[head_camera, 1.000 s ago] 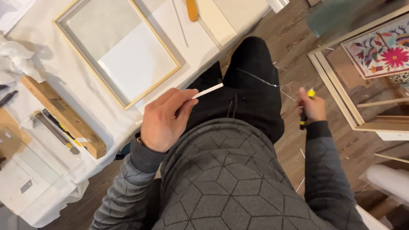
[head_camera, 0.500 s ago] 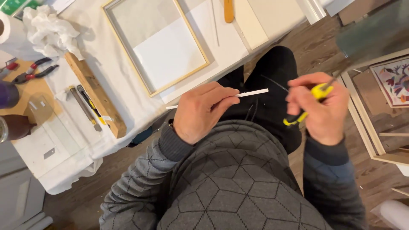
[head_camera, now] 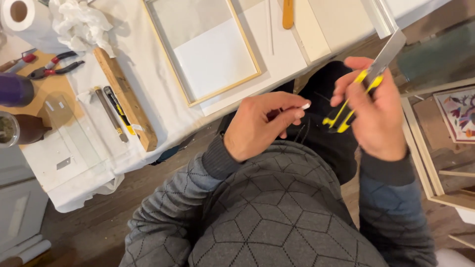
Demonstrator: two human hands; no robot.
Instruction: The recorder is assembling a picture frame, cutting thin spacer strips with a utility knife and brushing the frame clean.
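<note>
**Seated person holding a utility knife and a small white strip over the lap**

Seen from above, a person in a grey quilted sweater sits beside a white-covered worktop (head_camera: 163,118). The left hand (head_camera: 262,126) is clenched in a pinch grip on a small white strip (head_camera: 305,106), of which only the tip shows past the fingertips. The right hand (head_camera: 376,111) is closed around a yellow-and-black utility knife (head_camera: 354,99), its long blade extended.

The strip's tip points right, toward the knife, and the two hands sit near each other above the dark trousers. The knife's long axis runs on a diagonal, handle low and left, blade high and right, so the blade points up and away from the strip. The handle end is the part nearest the strip.

On the worktop lie a light wooden frame (head_camera: 198,49) with a white sheet inside, a wooden block (head_camera: 124,96), red-handled pliers (head_camera: 52,66) and a paper towel roll (head_camera: 22,17)
</note>
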